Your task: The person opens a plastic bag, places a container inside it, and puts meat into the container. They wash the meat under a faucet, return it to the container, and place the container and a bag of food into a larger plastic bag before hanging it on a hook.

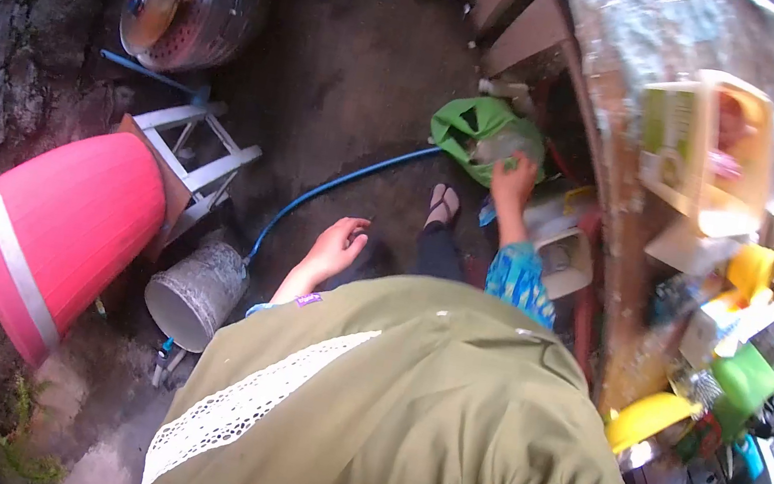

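Beside a green bag (472, 119) on the ground, my right hand (514, 176) reaches to its opening, with fingers bent around or against a pale, see-through item (503, 147) that I cannot make out clearly. My left hand (338, 246) hangs over the dark ground, fingers loosely curled and apart, holding nothing. A blue hose (341, 179) runs from near the bag toward a grey bucket (196, 298) on the left. One sandalled foot (442, 205) shows between my hands.
A pink barrel (69, 237) stands at the left next to a metal stand (195, 146). Metal pots (191, 8) are at the upper left. Along the right runs a worn table edge (618, 127) with a cream container (714, 157), a yellow bowl (647, 422) and a green container (744, 385).
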Demonstrator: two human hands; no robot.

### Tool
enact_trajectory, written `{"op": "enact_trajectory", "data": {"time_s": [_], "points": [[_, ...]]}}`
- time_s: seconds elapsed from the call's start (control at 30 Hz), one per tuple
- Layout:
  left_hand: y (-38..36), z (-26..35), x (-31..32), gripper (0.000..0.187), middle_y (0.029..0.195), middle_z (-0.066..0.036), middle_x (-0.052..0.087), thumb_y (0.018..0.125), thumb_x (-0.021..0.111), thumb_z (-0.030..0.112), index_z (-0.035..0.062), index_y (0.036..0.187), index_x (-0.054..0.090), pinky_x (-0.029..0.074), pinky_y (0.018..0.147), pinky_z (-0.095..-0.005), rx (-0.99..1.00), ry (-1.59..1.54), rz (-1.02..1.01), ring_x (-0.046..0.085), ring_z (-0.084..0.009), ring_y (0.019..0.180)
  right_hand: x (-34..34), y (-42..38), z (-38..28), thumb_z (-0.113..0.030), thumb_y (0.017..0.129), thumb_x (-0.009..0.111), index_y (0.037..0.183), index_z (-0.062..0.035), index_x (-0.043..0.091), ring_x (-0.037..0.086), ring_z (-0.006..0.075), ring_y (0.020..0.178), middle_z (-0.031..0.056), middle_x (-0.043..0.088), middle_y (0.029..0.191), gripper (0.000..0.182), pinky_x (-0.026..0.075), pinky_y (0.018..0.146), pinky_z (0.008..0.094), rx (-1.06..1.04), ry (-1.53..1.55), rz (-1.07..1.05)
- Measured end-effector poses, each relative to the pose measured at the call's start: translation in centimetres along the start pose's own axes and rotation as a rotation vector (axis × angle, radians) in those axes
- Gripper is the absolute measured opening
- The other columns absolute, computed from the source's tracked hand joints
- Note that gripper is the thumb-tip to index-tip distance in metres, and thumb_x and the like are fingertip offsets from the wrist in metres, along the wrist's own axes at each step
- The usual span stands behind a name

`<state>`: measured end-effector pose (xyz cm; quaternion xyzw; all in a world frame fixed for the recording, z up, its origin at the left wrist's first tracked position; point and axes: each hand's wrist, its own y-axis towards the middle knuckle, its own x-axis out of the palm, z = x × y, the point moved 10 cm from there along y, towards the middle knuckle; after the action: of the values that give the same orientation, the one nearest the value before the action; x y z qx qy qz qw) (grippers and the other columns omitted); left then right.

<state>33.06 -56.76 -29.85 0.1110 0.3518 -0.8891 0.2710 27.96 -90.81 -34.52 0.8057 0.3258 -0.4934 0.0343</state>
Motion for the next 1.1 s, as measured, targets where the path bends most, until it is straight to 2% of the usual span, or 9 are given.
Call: {"op": "enact_trajectory", "data": {"time_s": [0.13, 0.3, 0.53, 0.63, 0.73, 0.93, 0.97, 1.07, 1.1], "points": [[-1.2, 11.2, -4.6, 0.03, 0.102, -0.015, 0.056, 0.083, 0.051, 0.02, 0.0039, 0.108, 0.053, 0.044, 0.08, -0.0342, 0.079, 0.001, 0.036, 0.055, -0.0275, 0.093, -11.3, -7.8, -8.0, -0.019, 0.076, 0.062, 0.083, -0.003, 0.06, 0.055, 0.0166, 0.057, 0.0079, 0.056, 0.073, 0.018, 0.045, 0.057, 0.0284, -0.116, 0.379, -0.015], [-3.0, 21.8, -8.2, 0.03, 0.108, -0.015, 0.055, 0.084, 0.051, 0.021, 0.0033, 0.109, 0.053, 0.042, 0.086, -0.0338, 0.179, -0.129, 0.153, 0.052, -0.0282, 0.102, -27.4, -8.2, -12.7, -0.04, 0.089, 0.046, 0.075, -0.0044, 0.057, 0.042, 0.0033, 0.047, -0.0018, 0.049, 0.059, 0.04, 0.033, 0.042, 0.0179, 0.209, 0.885, -0.016], [-11.2, 23.5, -8.1, 0.03, 0.107, -0.014, 0.056, 0.083, 0.049, 0.024, 0.0061, 0.107, 0.055, 0.042, 0.085, -0.0374, 0.217, 0.024, 0.212, 0.052, -0.0293, 0.102, -27.6, -2.1, -11.3, -0.043, 0.088, 0.042, 0.073, -0.0092, 0.052, 0.032, 0.0062, 0.034, -0.0017, 0.044, 0.052, 0.039, 0.022, 0.03, 0.0197, 0.441, 0.865, -0.193], [-16.9, 20.1, -8.8, 0.03, 0.104, -0.013, 0.057, 0.083, 0.05, 0.025, 0.0072, 0.106, 0.055, 0.043, 0.084, -0.0394, 0.098, 0.019, 0.288, 0.054, -0.0303, 0.098, -26.9, 0.1, -7.0, -0.048, 0.087, 0.04, 0.074, -0.0142, 0.051, 0.036, 0.0102, 0.039, -0.002, 0.044, 0.053, 0.038, 0.031, 0.036, 0.0249, 0.471, 0.707, -0.213], [-23.4, 15.8, -9.9, 0.03, 0.102, -0.013, 0.058, 0.083, 0.05, 0.025, 0.0074, 0.106, 0.055, 0.044, 0.081, -0.0391, -0.009, -0.033, 0.427, 0.055, -0.03, 0.094, -28.0, 1.2, -7.7, -0.056, 0.084, 0.04, 0.08, -0.0112, 0.053, 0.046, 0.0119, 0.049, 0.0004, 0.049, 0.058, 0.047, 0.035, 0.04, 0.0244, 0.188, 0.59, -0.263], [-37.2, 6.1, -8.5, 0.03, 0.099, -0.012, 0.059, 0.084, 0.049, 0.025, 0.0069, 0.107, 0.055, 0.045, 0.074, -0.0379, -0.184, -0.253, 0.674, 0.058, -0.0261, 0.083, -27.4, -2.7, -14.8, -0.042, 0.084, 0.039, 0.084, 0.0033, 0.059, 0.055, 0.0282, 0.064, 0.0173, 0.06, 0.07, 0.05, 0.044, 0.061, 0.0409, -0.277, -0.232, -0.169], [-39.4, 4.5, -7.9, 0.029, 0.098, -0.012, 0.059, 0.085, 0.049, 0.025, 0.0067, 0.107, 0.055, 0.045, 0.074, -0.0371, -0.224, -0.332, 0.69, 0.058, -0.0257, 0.083, -27.0, -7.1, -19.2, -0.033, 0.082, 0.039, 0.079, 0.005, 0.06, 0.055, 0.0329, 0.067, 0.0224, 0.059, 0.071, 0.043, 0.042, 0.067, 0.0451, -0.384, -0.266, -0.199], [-45.6, 0.4, -7.4, 0.029, 0.098, -0.013, 0.058, 0.086, 0.049, 0.027, 0.0059, 0.105, 0.056, 0.045, 0.074, -0.0361, -0.269, -0.443, 0.748, 0.058, -0.0256, 0.084, -23.0, -17.6, -26.3, -0.033, 0.082, 0.04, 0.079, 0.005, 0.059, 0.054, 0.0327, 0.064, 0.022, 0.059, 0.069, 0.042, 0.041, 0.063, 0.0442, -0.704, -0.325, -0.215], [-47.3, -0.8, -7.0, 0.03, 0.098, -0.014, 0.058, 0.087, 0.048, 0.028, 0.0054, 0.104, 0.057, 0.045, 0.075, -0.0358, -0.275, -0.47, 0.774, 0.058, -0.0259, 0.084, -19.9, -20.2, -27.1, -0.033, 0.083, 0.042, 0.076, 0.0052, 0.057, 0.05, 0.0288, 0.058, 0.0194, 0.056, 0.064, 0.041, 0.04, 0.058, 0.0407, -0.767, -0.289, -0.376]]}}
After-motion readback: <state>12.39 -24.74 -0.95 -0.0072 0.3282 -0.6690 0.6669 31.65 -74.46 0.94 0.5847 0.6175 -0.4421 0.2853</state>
